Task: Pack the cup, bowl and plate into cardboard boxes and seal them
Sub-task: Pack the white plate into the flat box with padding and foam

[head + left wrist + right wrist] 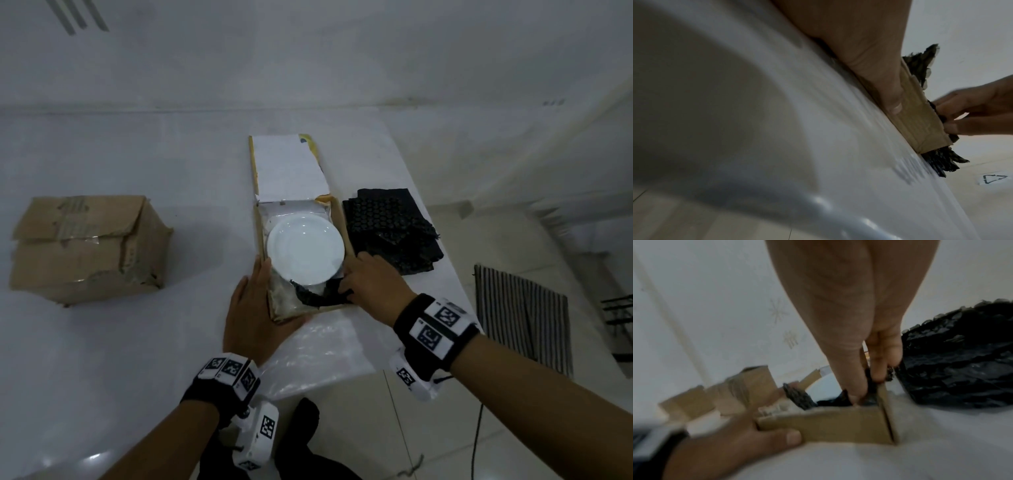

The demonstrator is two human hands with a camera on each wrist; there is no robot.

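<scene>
Plate (305, 250), white and round, lies face up inside a shallow open cardboard box (346, 226) near the right end of a white table (137, 342). Its near edge rests on black bubble wrap (318, 297) that lines the box bottom and sticks up over the near wall. The box lid (287, 168), white on the inside, is folded back flat on the table beyond it.

The left hand (253, 315) rests against the box's near-left corner, fingers straight along the left wall and thumb laid flat across the front wall (the left wrist view shows that thumb (888, 91) pressed against the cardboard). It grips nothing.

The right hand (373, 284) is at the near-right corner. In the right wrist view its thumb (846, 373) and fingers (879, 363) pinch a bit of the black wrap just inside the right wall; the fingertips are curled around it.

A stack of more black bubble wrap (394, 229) lies on the table just beside the box on its right. A sheet of clear plastic (325, 356) covers the table edge under the box and toward the person. Well apart on the left stands a larger, battered brown carton (89, 246), closed with tape. A striped mat (524, 315) lies on the floor at right.
</scene>
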